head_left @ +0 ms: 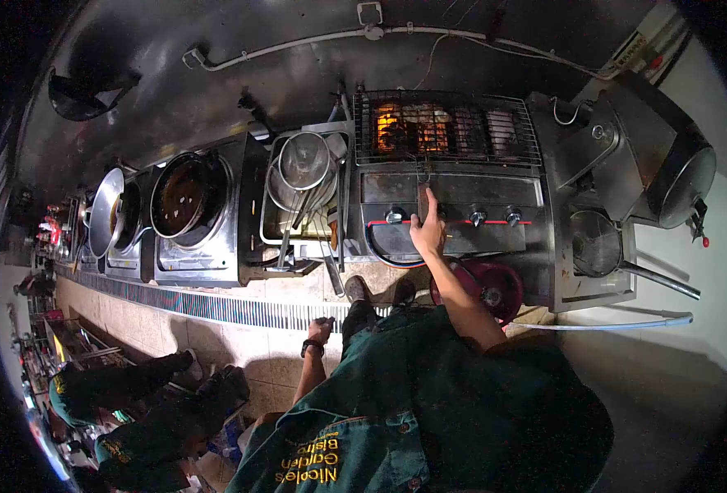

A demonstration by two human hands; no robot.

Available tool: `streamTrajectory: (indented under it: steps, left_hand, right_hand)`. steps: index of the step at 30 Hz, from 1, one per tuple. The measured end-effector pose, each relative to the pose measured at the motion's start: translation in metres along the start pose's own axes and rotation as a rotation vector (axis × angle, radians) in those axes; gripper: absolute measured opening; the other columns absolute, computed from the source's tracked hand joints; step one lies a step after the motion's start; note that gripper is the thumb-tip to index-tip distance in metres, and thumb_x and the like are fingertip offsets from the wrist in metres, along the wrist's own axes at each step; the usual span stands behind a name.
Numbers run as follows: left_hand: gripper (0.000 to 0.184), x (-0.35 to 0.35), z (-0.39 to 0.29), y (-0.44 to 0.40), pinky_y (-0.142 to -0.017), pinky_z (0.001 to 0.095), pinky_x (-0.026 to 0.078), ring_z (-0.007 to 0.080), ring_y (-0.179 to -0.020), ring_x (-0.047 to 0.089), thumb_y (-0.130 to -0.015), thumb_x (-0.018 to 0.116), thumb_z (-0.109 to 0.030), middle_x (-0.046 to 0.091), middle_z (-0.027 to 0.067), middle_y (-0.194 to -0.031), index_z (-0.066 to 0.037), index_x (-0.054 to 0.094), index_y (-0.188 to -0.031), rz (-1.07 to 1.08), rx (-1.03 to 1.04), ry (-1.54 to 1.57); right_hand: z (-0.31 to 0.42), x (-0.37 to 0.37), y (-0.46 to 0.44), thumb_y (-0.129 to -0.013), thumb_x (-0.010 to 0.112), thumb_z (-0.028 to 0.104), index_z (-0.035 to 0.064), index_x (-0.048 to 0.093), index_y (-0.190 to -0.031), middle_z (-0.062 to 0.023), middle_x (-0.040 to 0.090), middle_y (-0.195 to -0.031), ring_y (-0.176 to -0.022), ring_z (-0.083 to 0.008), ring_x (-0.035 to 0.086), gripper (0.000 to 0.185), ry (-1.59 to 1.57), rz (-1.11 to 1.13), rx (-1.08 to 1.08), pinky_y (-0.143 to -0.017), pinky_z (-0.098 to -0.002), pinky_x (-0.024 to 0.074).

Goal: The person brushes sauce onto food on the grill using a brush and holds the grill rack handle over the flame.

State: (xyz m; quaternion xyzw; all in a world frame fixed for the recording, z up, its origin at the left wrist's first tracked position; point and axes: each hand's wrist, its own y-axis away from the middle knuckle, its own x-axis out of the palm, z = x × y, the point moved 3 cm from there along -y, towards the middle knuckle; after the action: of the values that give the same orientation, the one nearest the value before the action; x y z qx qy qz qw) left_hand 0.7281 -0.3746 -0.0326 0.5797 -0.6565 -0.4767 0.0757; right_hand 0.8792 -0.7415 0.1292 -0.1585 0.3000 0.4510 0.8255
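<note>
My right hand (427, 233) is at the front of the grill, its index finger stretched along the brown handle (423, 197) of a wire basket and its thumb on the other side. The wire basket (470, 131) lies flat over the grill, with food inside it and orange flames showing at its left part. Low beside my body, my left hand (320, 329) has its fingers curled, with nothing visible in them; a dark watch is on that wrist.
Control knobs (477, 218) line the grill front. Left of it stand a tray with strainers (304, 162) and a dark pan (184, 195). A fryer basket (598, 244) is at the right, a red tub (495, 289) below the grill. Two people (162, 423) are at the lower left.
</note>
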Motion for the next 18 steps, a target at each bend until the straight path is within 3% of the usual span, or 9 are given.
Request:
streamTrajectory:
  steps: [11,18]
  left_hand:
    - [0.032,0.000,0.002,-0.002,-0.046,0.0307,0.036,0.0128,-0.046,0.043,-0.074,0.059,-0.030,0.046,0.0044,-0.047,-0.004,0.056,-0.056,0.014,-0.015,-0.001]
    - [0.034,0.001,0.003,-0.001,-0.046,0.0313,0.038,0.0132,-0.047,0.043,-0.072,0.059,-0.032,0.048,0.0050,-0.049,-0.002,0.055,-0.057,-0.009,-0.016,-0.018]
  right_hand:
    - [0.004,-0.003,0.000,-0.071,0.059,0.012,0.0270,0.025,-0.129,-0.0251,0.058,-0.082,-0.075,-0.0439,0.055,0.069,-0.036,-0.034,-0.055,-0.066,-0.0476,0.0436]
    - [0.001,-0.002,0.000,-0.072,0.058,0.012,0.0282,0.024,-0.129,-0.0249,0.058,-0.083,-0.077,-0.0441,0.055,0.069,-0.005,0.030,0.023,-0.066,-0.0475,0.0440]
